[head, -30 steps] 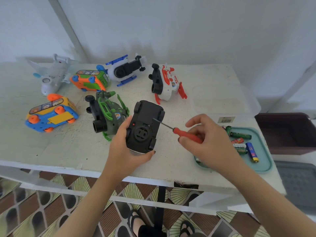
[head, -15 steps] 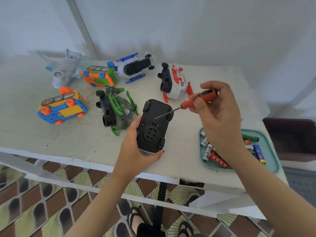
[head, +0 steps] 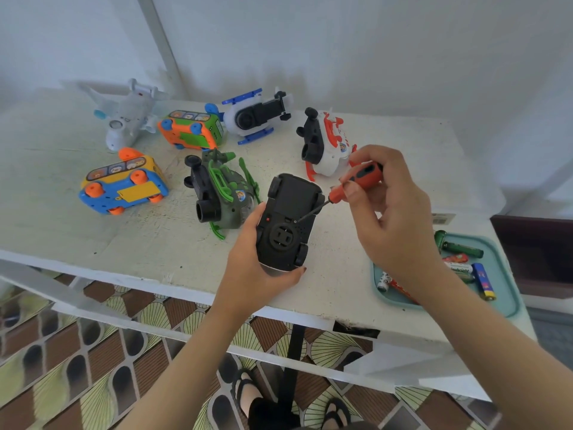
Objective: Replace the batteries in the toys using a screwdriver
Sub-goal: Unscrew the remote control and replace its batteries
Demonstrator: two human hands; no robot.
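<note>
overhead, head view. the left hand (head: 251,265) curls round the near end of a black toy car (head: 290,209), holding it underside-up just above the front part of the white table (head: 62,225). the right hand (head: 393,225) pinches the orange-and-black handle of a screwdriver (head: 361,180) between thumb and fingertips. the thin shaft slants down and to the left, and its tip meets the car's underside just above the round central fitting; whether it sits in a screw head is too small to tell. just left of the car a green helicopter (head: 223,193) lies on its side. farther back lie a white-and-red toy (head: 328,147), a white-and-blue helicopter (head: 257,116), an orange-and-green bus (head: 192,128), a white plane (head: 127,116) and a blue-and-yellow bus (head: 124,184). at the right, partly hidden by the right forearm, a teal tray (head: 508,305) holds loose batteries (head: 459,268).
</note>
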